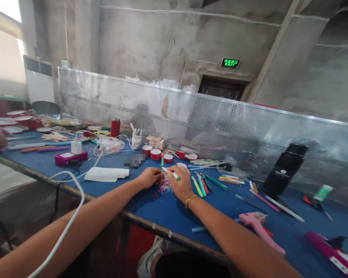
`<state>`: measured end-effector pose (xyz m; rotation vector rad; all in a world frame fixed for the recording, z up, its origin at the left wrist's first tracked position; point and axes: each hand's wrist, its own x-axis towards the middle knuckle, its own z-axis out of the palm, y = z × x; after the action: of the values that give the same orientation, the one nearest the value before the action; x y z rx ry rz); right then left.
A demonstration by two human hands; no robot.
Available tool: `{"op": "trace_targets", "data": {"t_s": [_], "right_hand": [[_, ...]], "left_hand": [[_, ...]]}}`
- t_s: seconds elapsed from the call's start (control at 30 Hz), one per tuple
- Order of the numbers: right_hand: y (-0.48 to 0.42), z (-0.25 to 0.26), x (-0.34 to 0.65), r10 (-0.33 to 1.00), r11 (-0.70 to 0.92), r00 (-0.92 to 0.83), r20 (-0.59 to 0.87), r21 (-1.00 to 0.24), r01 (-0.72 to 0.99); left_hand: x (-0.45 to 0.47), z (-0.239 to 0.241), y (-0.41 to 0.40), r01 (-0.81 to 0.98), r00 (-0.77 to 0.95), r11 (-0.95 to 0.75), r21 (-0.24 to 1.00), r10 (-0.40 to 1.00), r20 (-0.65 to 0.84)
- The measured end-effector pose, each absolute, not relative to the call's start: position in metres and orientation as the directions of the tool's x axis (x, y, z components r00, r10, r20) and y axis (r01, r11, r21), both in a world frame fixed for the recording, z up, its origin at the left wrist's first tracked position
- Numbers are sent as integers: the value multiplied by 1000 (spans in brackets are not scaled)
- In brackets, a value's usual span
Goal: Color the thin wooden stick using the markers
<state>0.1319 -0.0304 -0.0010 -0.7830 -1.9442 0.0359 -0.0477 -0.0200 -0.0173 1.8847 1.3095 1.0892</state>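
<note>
My right hand (179, 180), with a gold bracelet at its wrist, is closed around a white marker (174, 173) with a green end. Its tip points up and left towards a narrow stick (162, 161) coloured red and green. My left hand (151, 177) is closed, fingertips pinching the lower part of that stick, which stands nearly upright. Under both hands lies a tangle of thin coloured strands (164, 188). Several coloured markers (201, 185) are spread just right of my right hand.
Small red-rimmed round pieces (156, 153) sit behind my hands, near a cup of sticks (136, 139) and a red can (115, 127). White paper (106, 174) and a purple power strip (71, 157) are at left. A pink glue gun (261, 227) lies by my right forearm. A perforated screen (208, 119) borders the table.
</note>
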Motion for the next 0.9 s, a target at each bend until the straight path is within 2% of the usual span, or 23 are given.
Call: {"op": "trace_targets", "data": {"t_s": [0.5, 0.9], "right_hand": [[-30, -1, 131, 527, 793, -301, 795, -332, 511], [-30, -1, 132, 525, 790, -275, 805, -341, 510]], "left_hand": [[-48, -17, -20, 463, 177, -343, 817, 939, 294], [-46, -17, -20, 400, 162, -326, 856, 945, 284]]}}
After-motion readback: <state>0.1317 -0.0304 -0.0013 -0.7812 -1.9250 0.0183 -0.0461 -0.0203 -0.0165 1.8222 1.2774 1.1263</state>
